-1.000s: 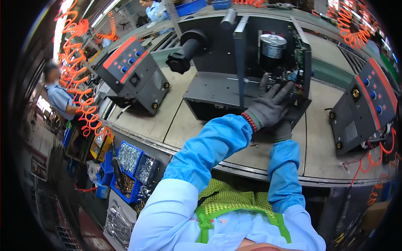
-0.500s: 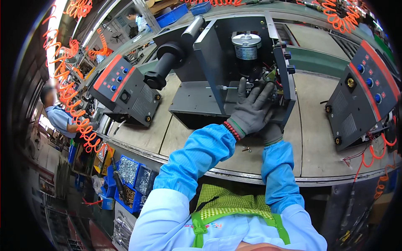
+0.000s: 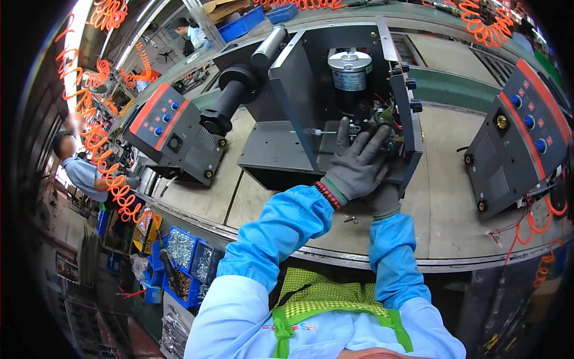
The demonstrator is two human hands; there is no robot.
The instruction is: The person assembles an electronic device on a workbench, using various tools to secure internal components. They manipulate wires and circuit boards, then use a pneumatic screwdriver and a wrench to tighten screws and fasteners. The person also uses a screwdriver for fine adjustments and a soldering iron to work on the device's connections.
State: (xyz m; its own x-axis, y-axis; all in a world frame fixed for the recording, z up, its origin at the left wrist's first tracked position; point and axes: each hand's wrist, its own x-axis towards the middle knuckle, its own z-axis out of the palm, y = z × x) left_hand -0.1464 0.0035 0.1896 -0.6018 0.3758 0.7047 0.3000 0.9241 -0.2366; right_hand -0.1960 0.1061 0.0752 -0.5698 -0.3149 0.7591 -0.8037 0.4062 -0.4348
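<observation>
A dark grey machine housing [image 3: 278,143] stands open in front of me on the bench. Inside it is a cylindrical motor [image 3: 348,78] with a silver cap and pale label, and small parts and wires lie below it. My left hand [image 3: 355,170], in a grey glove, rests over those parts with its fingers spread. Under and beside it is my right hand [image 3: 384,200], also gloved, its fingers hidden by the left hand and the housing. A thin pale rod [image 3: 323,131] pokes through the inner wall near my left fingers. A black spool holder [image 3: 230,99] juts from the left side.
Similar machines with red-edged panels stand left [image 3: 179,134] and right [image 3: 523,137]. Loose screws [image 3: 351,219] lie by my right wrist. Blue bins [image 3: 185,263] of fasteners sit below the bench edge at left. Orange coiled hoses [image 3: 98,134] hang beyond; a person [image 3: 81,170] works there.
The whole view has shifted slightly. Both hands stay at the same place in the housing, the left still spread over the parts; the right wrist sits a little lower.
</observation>
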